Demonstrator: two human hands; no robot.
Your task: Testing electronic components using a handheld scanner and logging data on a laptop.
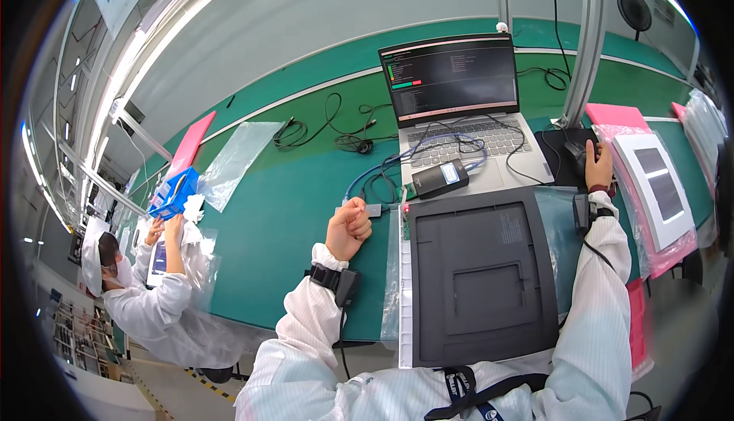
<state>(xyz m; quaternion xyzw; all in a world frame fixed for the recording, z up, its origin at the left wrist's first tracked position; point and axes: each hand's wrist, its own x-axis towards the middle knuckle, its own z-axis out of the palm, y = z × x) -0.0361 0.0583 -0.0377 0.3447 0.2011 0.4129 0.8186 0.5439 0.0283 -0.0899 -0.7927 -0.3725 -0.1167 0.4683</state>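
Head view: my right hand (599, 165) is at the mouse (574, 150), fingers loosely bent; whether they close around it I cannot tell. My left hand (349, 228) is curled into a fist over the table (283, 222), nothing visible in it. I judge the step in hand to be working the laptop (460, 98) by mouse; the next move seems to call for watching its lit screen (451, 76) and a light finger press. The black panel (485, 280) lies by the table's near edge, before the laptop, its face stepped with rectangular recesses, a white strip (406, 299) down its left side.
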